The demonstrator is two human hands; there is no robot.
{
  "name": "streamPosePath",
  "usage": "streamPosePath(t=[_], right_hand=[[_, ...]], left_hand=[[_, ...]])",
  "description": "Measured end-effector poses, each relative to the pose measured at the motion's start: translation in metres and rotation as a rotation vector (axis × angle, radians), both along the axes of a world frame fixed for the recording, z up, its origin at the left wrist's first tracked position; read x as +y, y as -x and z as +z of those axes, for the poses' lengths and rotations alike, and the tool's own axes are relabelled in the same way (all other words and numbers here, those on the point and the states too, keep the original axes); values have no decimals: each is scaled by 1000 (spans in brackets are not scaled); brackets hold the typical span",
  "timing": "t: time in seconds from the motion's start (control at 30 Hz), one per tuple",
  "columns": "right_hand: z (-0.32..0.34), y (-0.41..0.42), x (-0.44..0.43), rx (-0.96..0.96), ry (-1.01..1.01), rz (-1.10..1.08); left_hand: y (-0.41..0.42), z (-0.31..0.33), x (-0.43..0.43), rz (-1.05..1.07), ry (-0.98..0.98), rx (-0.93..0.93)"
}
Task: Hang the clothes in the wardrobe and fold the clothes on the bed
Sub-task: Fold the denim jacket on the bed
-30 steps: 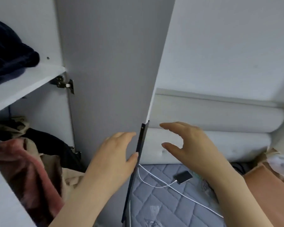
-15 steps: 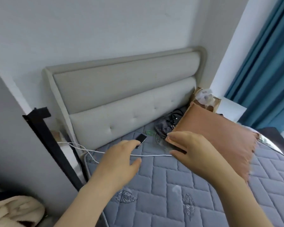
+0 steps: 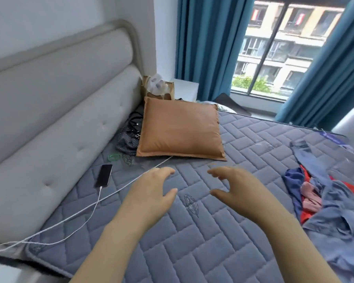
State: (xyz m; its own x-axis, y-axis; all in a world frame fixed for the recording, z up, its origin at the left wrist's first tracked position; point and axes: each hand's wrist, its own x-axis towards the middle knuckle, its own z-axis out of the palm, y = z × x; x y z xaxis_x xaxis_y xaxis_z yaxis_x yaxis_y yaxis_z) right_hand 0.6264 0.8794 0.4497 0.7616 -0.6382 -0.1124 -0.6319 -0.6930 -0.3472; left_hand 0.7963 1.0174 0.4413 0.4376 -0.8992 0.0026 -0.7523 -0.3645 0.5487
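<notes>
Left hand and right hand are held above the bed, fingers loosely spread, nothing gripped. Clothes (blue, red, pink) are heaped at the right.

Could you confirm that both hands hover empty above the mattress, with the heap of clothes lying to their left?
No: the head view shows the heap of clothes to their right; the left hand and right hand are empty above the mattress.

Bright daylight from window, soft shadows, slight blur, wide-angle bending
</notes>
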Motion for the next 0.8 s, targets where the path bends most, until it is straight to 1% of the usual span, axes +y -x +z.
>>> streamPosePath(t=[0.2,0.33,0.47,0.6,0.8], right_hand=[[-9,66,32,30,-72,-302],[-13,126,55,35,-89,-523],[-9,184,72,5,-103,-672],[-12,253,79,-32,-111,-808],[-22,374,79,-72,-145,-949]], left_hand=[[31,-15,-31,-291,-41,44],[82,-22,-52,-520,-77,61],[141,-20,-68,-685,-79,61],[207,-16,-83,-806,-71,41],[331,-20,-109,-881,-60,22]])
